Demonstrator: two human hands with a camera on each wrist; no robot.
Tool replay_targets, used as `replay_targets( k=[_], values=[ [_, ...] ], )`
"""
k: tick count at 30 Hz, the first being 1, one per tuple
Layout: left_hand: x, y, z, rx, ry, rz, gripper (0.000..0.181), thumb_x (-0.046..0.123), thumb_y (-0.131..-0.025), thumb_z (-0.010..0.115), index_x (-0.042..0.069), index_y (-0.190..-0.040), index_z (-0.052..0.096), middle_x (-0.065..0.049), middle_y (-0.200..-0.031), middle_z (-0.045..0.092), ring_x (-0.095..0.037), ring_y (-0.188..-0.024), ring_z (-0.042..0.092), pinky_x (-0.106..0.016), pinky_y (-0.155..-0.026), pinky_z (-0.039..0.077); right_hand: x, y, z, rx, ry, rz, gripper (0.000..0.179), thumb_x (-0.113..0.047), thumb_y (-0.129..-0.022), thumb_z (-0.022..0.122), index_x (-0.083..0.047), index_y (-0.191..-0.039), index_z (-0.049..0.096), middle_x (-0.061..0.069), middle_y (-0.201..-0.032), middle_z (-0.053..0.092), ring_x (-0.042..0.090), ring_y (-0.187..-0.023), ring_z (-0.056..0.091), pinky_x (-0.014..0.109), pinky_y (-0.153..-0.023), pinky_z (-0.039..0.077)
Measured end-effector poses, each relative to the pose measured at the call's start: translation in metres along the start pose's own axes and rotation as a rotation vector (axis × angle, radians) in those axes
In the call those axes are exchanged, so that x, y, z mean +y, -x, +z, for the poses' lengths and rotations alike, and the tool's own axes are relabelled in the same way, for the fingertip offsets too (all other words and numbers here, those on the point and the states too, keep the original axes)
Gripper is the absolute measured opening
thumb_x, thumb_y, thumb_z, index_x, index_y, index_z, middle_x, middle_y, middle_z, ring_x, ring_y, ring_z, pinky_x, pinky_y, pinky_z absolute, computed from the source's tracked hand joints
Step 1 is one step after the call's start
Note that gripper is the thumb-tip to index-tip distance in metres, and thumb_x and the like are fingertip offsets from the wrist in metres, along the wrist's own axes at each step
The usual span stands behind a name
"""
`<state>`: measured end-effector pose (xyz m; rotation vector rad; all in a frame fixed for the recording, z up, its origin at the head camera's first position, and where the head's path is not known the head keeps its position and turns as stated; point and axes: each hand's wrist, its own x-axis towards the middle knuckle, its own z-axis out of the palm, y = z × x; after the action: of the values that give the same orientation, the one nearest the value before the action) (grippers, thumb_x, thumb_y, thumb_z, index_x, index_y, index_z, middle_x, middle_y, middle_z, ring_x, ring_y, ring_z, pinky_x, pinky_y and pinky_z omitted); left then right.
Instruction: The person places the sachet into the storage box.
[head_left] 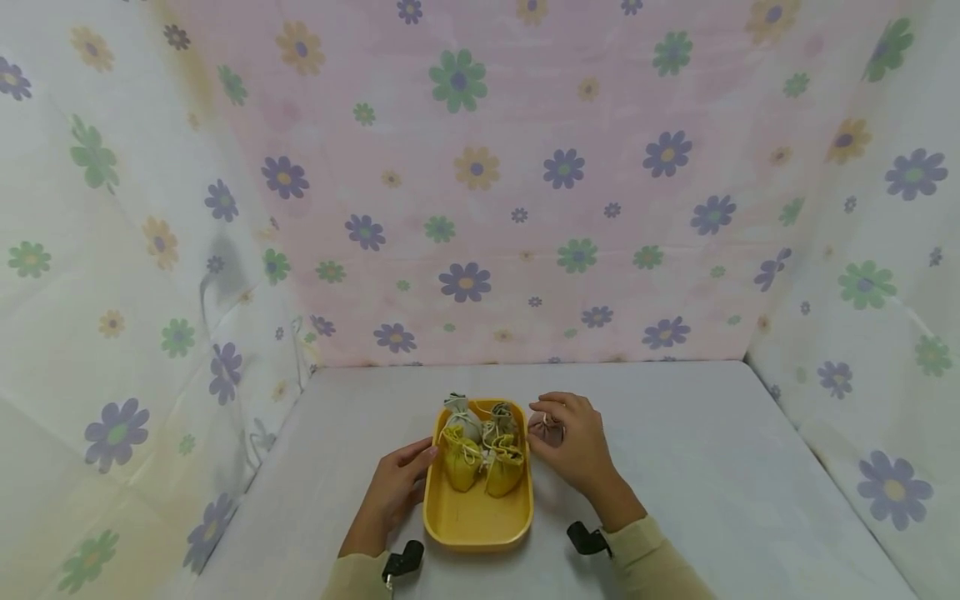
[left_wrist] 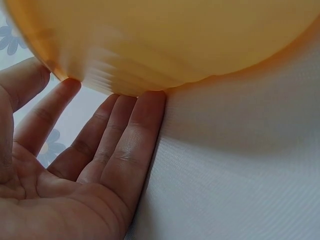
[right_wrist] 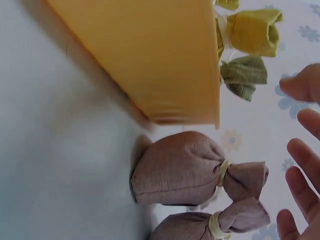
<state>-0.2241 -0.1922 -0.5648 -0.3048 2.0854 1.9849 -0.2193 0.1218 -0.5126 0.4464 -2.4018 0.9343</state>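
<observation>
A yellow plastic tray (head_left: 478, 527) holds several small drawstring pouches in its far half: a pale grey pouch (head_left: 465, 423), an olive-green pouch (head_left: 501, 423) and two yellow pouches (head_left: 462, 468). My left hand (head_left: 392, 490) rests its nearly straight fingertips against the tray's left wall. To the right of the tray, two mauve pouches (right_wrist: 175, 170) with pale ties stand side by side in the right wrist view. My right hand (head_left: 579, 442) is beside their tops, fingers spread and apart from the cloth. In the head view this hand partly hides the mauve pouches.
A white-covered table (head_left: 720, 475) lies under everything. Flower-patterned cloth (head_left: 517, 250) hangs behind it and along both sides. A black wrist camera (head_left: 405, 558) sticks out from the left sleeve, and another (head_left: 587, 539) from the right.
</observation>
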Motion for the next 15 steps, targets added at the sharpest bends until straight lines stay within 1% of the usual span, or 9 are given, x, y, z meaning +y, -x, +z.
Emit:
replay_targets(
  k=[2, 3, 6, 11, 15],
  values=[
    [0.0, 0.0, 0.0, 0.004, -0.003, 0.0, 0.066, 0.05, -0.092, 0.075, 0.015, -0.146, 0.061, -0.015, -0.148, 0.06, -0.022, -0.118, 0.069, -0.038, -0.087, 0.063, 0.003, -0.002, 0.0, 0.023, 0.02, -0.005, 0.04, -0.023, -0.079, 0.09, -0.019, -0.117, 0.078, 0.004, -0.129, 0.069, 0.034, -0.123, 0.059, 0.07, -0.098, 0.044],
    [0.0, 0.0, 0.0, 0.006, -0.005, 0.001, 0.066, 0.05, -0.092, 0.075, 0.015, -0.146, 0.061, -0.015, -0.147, 0.06, -0.022, -0.117, 0.069, -0.038, -0.087, 0.064, 0.005, -0.002, 0.0, 0.027, 0.027, -0.003, 0.04, -0.023, -0.079, 0.09, -0.019, -0.117, 0.078, 0.005, -0.13, 0.069, 0.035, -0.125, 0.058, 0.071, -0.1, 0.043],
    [0.001, 0.0, 0.0, 0.012, -0.002, -0.004, 0.065, 0.05, -0.091, 0.075, 0.016, -0.145, 0.062, -0.014, -0.146, 0.061, -0.021, -0.115, 0.069, -0.037, -0.086, 0.064, 0.013, -0.003, 0.002, 0.029, 0.053, 0.002, 0.044, -0.026, -0.08, 0.09, -0.016, -0.12, 0.077, 0.008, -0.134, 0.067, 0.037, -0.128, 0.057, 0.071, -0.105, 0.041],
    [0.001, 0.001, 0.0, 0.013, 0.005, -0.006, 0.064, 0.049, -0.092, 0.075, 0.015, -0.145, 0.062, -0.014, -0.146, 0.061, -0.021, -0.115, 0.069, -0.037, -0.086, 0.064, 0.026, 0.002, 0.007, -0.009, 0.083, 0.068, 0.057, -0.031, -0.082, 0.088, -0.014, -0.132, 0.07, 0.011, -0.142, 0.064, 0.037, -0.132, 0.057, 0.067, -0.111, 0.039],
    [0.002, 0.002, 0.001, 0.017, -0.003, -0.004, 0.063, 0.048, -0.093, 0.074, 0.015, -0.145, 0.061, -0.015, -0.146, 0.061, -0.022, -0.117, 0.069, -0.037, -0.086, 0.064, 0.029, 0.005, 0.008, -0.035, 0.046, 0.144, 0.068, -0.028, -0.082, 0.088, -0.011, -0.142, 0.062, 0.013, -0.146, 0.061, 0.038, -0.136, 0.055, 0.065, -0.114, 0.039]
  ],
)
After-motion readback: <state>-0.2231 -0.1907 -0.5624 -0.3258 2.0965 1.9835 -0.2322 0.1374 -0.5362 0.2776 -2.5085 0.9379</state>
